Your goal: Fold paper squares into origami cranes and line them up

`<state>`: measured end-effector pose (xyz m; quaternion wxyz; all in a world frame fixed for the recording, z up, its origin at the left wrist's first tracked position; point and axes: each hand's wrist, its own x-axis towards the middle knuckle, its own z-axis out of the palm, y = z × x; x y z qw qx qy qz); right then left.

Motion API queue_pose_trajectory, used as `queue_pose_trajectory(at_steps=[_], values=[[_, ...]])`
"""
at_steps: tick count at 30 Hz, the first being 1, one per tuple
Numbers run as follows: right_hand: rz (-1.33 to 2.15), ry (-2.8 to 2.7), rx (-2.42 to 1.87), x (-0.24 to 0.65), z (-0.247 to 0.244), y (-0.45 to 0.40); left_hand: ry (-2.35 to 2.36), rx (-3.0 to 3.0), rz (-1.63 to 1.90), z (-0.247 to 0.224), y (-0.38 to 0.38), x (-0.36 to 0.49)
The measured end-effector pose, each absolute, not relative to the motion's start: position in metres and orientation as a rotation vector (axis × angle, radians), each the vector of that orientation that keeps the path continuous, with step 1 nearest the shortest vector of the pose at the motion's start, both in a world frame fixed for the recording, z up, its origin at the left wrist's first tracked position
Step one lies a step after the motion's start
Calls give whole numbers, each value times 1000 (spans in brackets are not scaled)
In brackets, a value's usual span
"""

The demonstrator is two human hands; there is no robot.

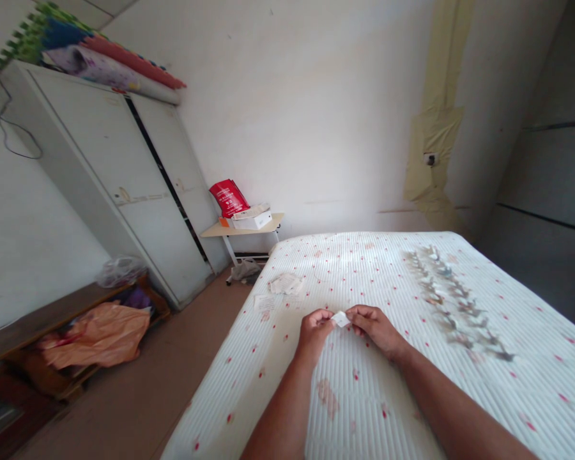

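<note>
A small folded piece of white paper (340,319) is held between my two hands, above the white quilted bed cover (335,262). My left hand (315,329) pinches its left corner between thumb and fingers. At the opposite corner, my right hand (374,324) grips it in the same way. Loose paper sheets (286,283) lie in a pile on the bed, to the left beyond my hands. Off to the right stand several small folded paper figures (453,306) in two rows, too blurred to make out exactly.
Left of the bed, a small table (215,230) carries a red bag (229,198) and a white box (253,220). A tall grey cabinet (100,147) has rolled mats on top. Orange cloth (98,335) lies on a low wooden bench (33,319).
</note>
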<state>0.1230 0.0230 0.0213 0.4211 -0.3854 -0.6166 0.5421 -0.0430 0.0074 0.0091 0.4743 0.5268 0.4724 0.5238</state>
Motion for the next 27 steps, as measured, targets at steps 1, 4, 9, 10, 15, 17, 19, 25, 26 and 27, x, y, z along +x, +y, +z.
queue_pose_trajectory(at_steps=[1,4,9,10,15,17,19,25,26,27], values=[[1348,-1552,-971,123,22,23,1151,1280,1279,10,7,-43],[1330,-1570,-974,123,21,23,1136,1240,1294,13,5,-42],[1348,-1587,-967,124,16,25,1142,1198,1283,16,5,-42],[1357,-1587,-964,125,16,25,1145,1193,1281,16,5,-42],[1404,-1613,-906,125,18,24,1150,1183,1295,16,5,-42],[1436,-1608,-862,124,18,24,1151,1180,1306,17,5,-41],[1465,-1574,-830,122,17,24,1155,1186,1299,16,5,-41],[1448,-1534,-755,116,15,22,1159,1230,1232,12,6,-37],[1435,-1548,-753,115,14,22,1157,1234,1228,12,6,-37],[1421,-1561,-761,114,14,21,1156,1237,1226,11,6,-37]])
